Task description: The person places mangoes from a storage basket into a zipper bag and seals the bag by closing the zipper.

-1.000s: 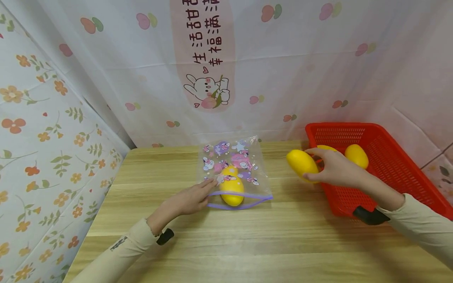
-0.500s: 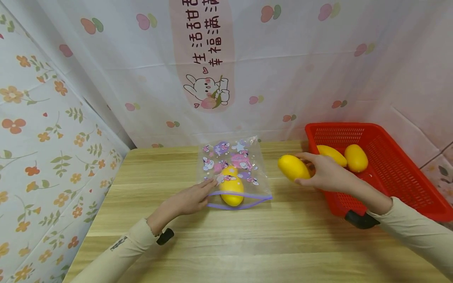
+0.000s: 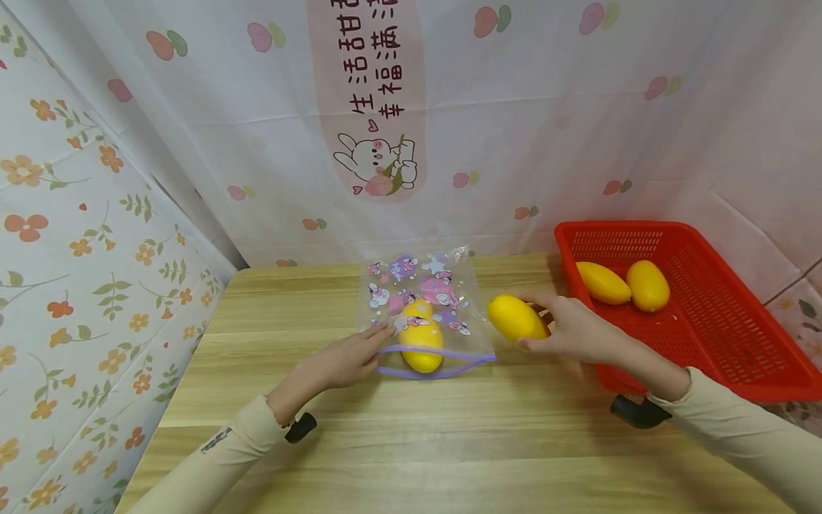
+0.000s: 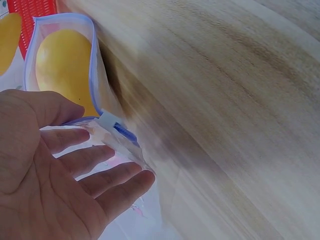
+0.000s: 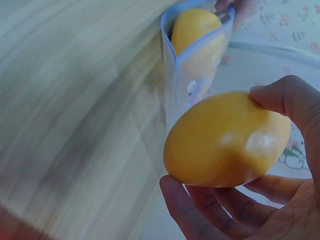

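Note:
My right hand (image 3: 568,328) holds a yellow mango (image 3: 516,319) in the air just right of the zip bag (image 3: 475,325). In the right wrist view the thumb lies over the mango (image 5: 225,140) and the fingertips support it from below. My left hand (image 3: 340,363) is at the bag's left front corner. There, the left wrist view has the thumb and index finger pinching the purple-blue zip edge near its white slider (image 4: 106,120), other fingers extended. The clear printed bag lies with its mouth apart toward me. Inside it are yellow mangoes, the front one (image 3: 422,346) at the opening.
A red plastic basket (image 3: 738,343) stands at the right of the wooden table (image 3: 411,442), with two mangoes (image 3: 648,285) in its far left corner. Patterned cloth hangs behind and on the left.
My right hand has carried the mango left from beside the basket's edge, slightly toward me, close to the bag. My left hand and the bag stay put.

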The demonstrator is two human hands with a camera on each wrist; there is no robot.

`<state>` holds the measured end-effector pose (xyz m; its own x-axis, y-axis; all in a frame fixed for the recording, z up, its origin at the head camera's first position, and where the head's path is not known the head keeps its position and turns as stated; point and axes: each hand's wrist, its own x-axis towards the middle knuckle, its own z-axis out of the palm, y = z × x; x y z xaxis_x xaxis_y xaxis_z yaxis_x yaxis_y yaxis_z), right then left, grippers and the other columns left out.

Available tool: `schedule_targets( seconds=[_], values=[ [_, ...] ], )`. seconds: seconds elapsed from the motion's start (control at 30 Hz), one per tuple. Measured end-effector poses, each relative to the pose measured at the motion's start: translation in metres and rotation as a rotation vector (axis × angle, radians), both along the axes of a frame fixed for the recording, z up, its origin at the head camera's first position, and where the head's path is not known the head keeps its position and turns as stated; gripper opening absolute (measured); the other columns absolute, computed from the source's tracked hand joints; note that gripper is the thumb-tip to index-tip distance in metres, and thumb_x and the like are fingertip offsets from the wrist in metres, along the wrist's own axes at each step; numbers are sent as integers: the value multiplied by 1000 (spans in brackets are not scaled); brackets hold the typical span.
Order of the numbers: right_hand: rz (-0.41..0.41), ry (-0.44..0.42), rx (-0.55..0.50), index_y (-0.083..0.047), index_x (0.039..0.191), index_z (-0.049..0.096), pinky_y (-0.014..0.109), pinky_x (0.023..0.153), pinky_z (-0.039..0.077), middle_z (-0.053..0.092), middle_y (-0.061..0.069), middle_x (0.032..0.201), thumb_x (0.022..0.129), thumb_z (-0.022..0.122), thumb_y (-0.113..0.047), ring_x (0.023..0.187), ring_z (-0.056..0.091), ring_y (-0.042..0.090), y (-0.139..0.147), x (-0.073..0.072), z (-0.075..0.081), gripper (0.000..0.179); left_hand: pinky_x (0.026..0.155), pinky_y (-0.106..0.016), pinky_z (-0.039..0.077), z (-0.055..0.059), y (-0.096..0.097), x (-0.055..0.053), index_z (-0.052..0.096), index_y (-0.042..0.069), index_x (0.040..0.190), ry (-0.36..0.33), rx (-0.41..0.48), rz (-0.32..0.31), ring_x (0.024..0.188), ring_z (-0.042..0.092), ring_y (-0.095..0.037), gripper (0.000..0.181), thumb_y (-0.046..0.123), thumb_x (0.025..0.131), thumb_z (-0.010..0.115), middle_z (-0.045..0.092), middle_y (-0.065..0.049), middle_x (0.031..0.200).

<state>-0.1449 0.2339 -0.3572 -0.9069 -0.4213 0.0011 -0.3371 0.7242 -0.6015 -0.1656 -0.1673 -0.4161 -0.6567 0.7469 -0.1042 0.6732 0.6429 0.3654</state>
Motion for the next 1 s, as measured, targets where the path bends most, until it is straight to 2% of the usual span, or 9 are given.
schedule_targets(
  seconds=[0.13,0.5,0.77,1.0],
  values=[
    [17,-13,-11,0,137,56,38,80,58,67,5,111,81,86,-26,100,64,26,-4,1,-7,68,114,-51,32,1,1,0,33,-8,154,-11,-2,7,146,30,-38,57,5,102,54,30,-25,159],
    [96,-27,-50,4,137,54,37,83,58,67,6,116,84,84,-26,103,63,26,-14,6,-15,68,114,-51,32,1,1,0,33,-6,155,-29,-10,26,147,29,-36,57,6,103,54,28,-25,160],
    [123,-65,-84,2,138,54,29,80,58,65,5,116,84,84,-22,104,61,24,-21,10,-22,66,114,-51,32,-1,0,-1,34,-6,154,-8,-5,26,146,31,-37,56,5,103,53,31,-26,158],
    [148,-100,-129,4,137,53,32,82,58,64,7,120,86,83,-24,108,60,30,-25,14,-29,66,114,-51,32,-2,0,-1,34,-5,155,-17,-6,32,146,30,-37,56,6,103,52,30,-25,159]
  ],
)
